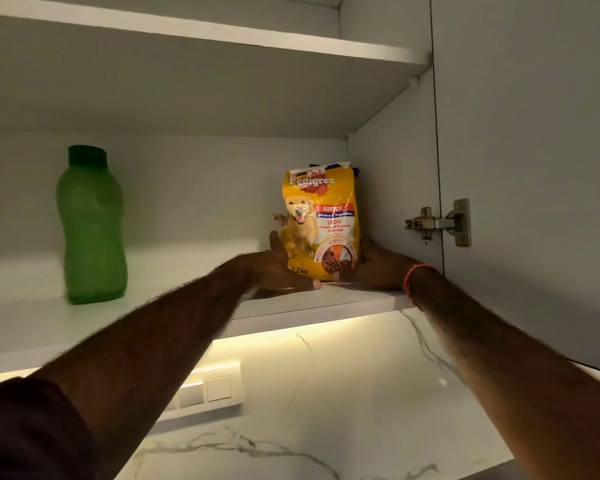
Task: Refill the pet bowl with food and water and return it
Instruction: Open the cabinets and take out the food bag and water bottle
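Two hands of ours reach up into an open wall cupboard, one on each side of a yellow bag of dog food [321, 223]. It stands upright on the lower shelf [187, 271], close to the right wall of the cupboard and near the shelf's front edge. Its folded top leans slightly, and the front shows a dog, the word ADULT and a weight mark at the bottom.

Our left hand [278, 268] lies against the bag's left lower side, fingers reaching along the bag's side and thumb stretched along the shelf in front of the bag's base. Our right hand [378, 268] is at the bag's right lower side, with its thumb at the front bottom corner; its fingers are hidden behind the bag, in shadow. Both grips touch the bag, but we cannot tell whether either one has actually closed on it. An orange band [413, 277] sits on our right wrist, and a dark sleeve [25, 434] covers our left upper arm.

Well apart to the left on the same shelf stands a green plastic bottle [92, 230] with a darker green cap, upright. A metal hinge [437, 223] joins the cupboard's right wall to its open door. Below the shelf, a warm light strip glows over white marbled wall, where a row of switches [205, 389] is mounted.
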